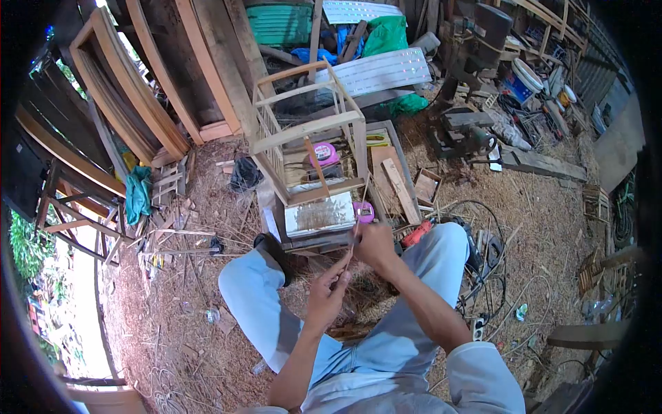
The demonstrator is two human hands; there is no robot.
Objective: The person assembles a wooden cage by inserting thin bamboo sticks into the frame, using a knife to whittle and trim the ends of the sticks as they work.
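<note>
My left hand (327,298) is closed, pinching the lower end of a thin wooden strip (350,254) above my lap. Higher up the strip, my right hand (376,246) is closed around it, its fingertips partly hidden. Just beyond the right hand lies a pink case (363,212) that looks like a tape measure. Behind it a small wooden frame (310,130) with slatted sides stands on a low worktable (314,241). Through the frame a second pink, rounded case (322,153) with a pale label shows. A whitish worn board (319,214) lies in front of the frame.
Loose wooden pieces (401,191) and a small wooden box (427,186) lie right of the frame. A red-and-black power tool (416,234) and a black cable (502,259) are by my right knee. Large wooden frames (114,90) lean at left. Shavings cover the ground.
</note>
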